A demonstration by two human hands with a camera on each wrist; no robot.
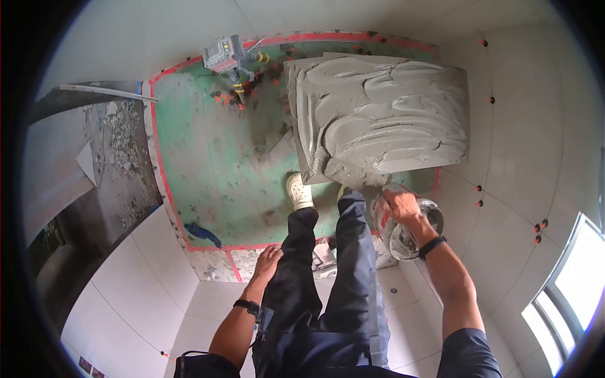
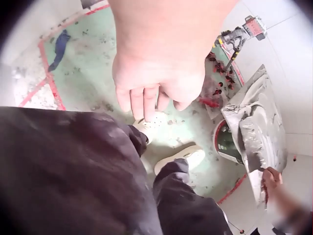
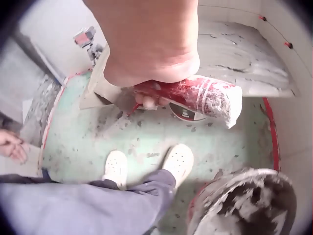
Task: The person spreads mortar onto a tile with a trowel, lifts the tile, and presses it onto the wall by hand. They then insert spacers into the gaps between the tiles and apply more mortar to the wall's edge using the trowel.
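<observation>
My right hand (image 1: 403,205) grips the red handle (image 3: 190,94) of a trowel, its end crusted with dried mortar. The trowel's blade (image 3: 117,95) reaches the near edge of a large tile (image 3: 90,100), partly hidden by my hand in the right wrist view. Thick grey mortar (image 1: 384,107) covers the tile in wavy strokes. Beneath the tile stands a green bucket (image 2: 228,142). Below my right hand is another bucket (image 1: 435,217), its rim and inside smeared with mortar. My left hand (image 2: 156,83) hangs loosely beside my left thigh, holding nothing.
A laser level (image 1: 224,53) on a tripod stands at the far wall, with red tile clips (image 1: 230,101) scattered near it. A blue cloth (image 1: 203,234) lies on the green floor (image 1: 208,164). A window (image 1: 570,290) is at the right; rubble (image 1: 123,138) lies beyond the left edge.
</observation>
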